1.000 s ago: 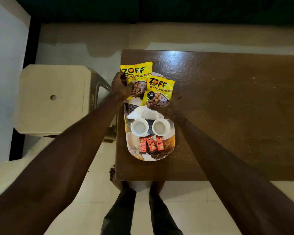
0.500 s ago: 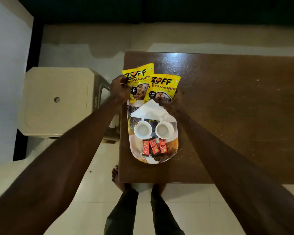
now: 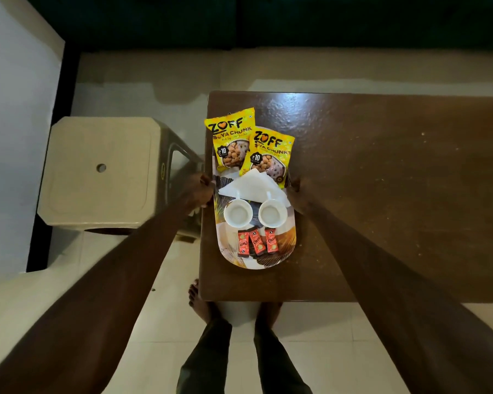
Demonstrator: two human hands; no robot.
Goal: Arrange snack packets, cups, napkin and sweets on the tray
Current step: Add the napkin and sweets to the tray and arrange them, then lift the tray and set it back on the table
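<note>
A patterned oval tray (image 3: pixel 257 265) lies on the left end of a dark wooden table (image 3: pixel 382 194). On its far end two yellow snack packets (image 3: pixel 231 137) (image 3: pixel 271 155) overlap. A folded white napkin (image 3: pixel 254 185) lies below them. Two white cups (image 3: pixel 238 216) (image 3: pixel 272 214) stand side by side on the napkin's near edge. Three red sweets (image 3: pixel 256 241) sit in a row at the near end. My left hand (image 3: pixel 201 190) grips the tray's left rim and my right hand (image 3: pixel 296 191) grips its right rim, level with the napkin.
A beige plastic stool (image 3: pixel 100 172) stands on the floor just left of the table. My bare feet (image 3: pixel 202 300) are at the table's near edge. A dark wall runs along the far side.
Both hands have let go of the snack packets and moved back toward me to the tray's side rims. The packets now lie flat at the tray's far end.
</note>
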